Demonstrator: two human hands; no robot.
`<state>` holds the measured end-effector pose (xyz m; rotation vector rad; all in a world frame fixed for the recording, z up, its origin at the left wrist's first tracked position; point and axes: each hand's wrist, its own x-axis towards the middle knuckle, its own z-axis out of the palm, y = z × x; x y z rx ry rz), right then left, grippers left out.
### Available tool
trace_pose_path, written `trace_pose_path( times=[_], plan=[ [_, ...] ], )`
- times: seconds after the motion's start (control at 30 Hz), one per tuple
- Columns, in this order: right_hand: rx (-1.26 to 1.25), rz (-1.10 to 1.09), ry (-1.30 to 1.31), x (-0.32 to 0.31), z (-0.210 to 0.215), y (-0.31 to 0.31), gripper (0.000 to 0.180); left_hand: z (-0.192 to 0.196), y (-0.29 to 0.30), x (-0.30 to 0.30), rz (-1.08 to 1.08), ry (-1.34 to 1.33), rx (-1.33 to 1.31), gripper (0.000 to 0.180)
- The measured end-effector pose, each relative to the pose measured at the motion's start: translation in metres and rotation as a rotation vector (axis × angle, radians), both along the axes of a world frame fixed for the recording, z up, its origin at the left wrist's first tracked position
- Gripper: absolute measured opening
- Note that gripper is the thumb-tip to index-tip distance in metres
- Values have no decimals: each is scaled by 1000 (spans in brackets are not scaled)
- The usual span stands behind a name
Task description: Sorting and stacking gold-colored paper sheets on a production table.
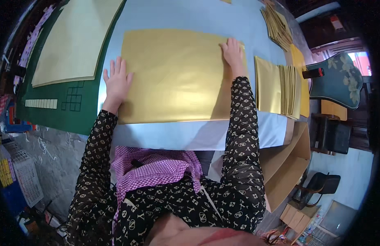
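Head view: gold sheet (179, 80) laid flat

Light, even palm pressure seems best here: edges square, no creases. Sheet lies mid-frame on the worktop (169, 12), long axis left to right, neither end a clear front. Left hand (117, 84) at its left edge, grip wide, empty; right hand (232, 53) near its upper-right corner, grip flat, narrower, holding nothing.

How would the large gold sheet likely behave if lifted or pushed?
The gold sheet looks thin, so it is probably light and may sag if lifted by one edge. Its sheen suggests it could slide easily when pushed. It likely creases readily too, judging by the apparently folded gold pieces at the right.
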<state>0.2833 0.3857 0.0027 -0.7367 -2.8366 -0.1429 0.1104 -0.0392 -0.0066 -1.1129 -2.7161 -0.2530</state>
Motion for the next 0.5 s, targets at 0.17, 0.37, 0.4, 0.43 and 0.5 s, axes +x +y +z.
trace_pose_path(
  times=[0.17,0.37,0.4,0.43,0.5],
  plan=[
    [-8,-84,46,3,-7,34,27,6,-8,-2,17,-23,36,60],
    [-96,-109,-11,11,2,31,43,7,0,1,37,-38,-3,62],
    [-106,-75,-6,6,0,18,43,6,-1,0,21,-15,14,61],
    [-139,-25,89,3,-3,3,45,5,-2,-2,3,6,28,60],
    [-178,33,179,-4,-2,-21,48,12,-3,0,23,-15,23,59]
  ],
)
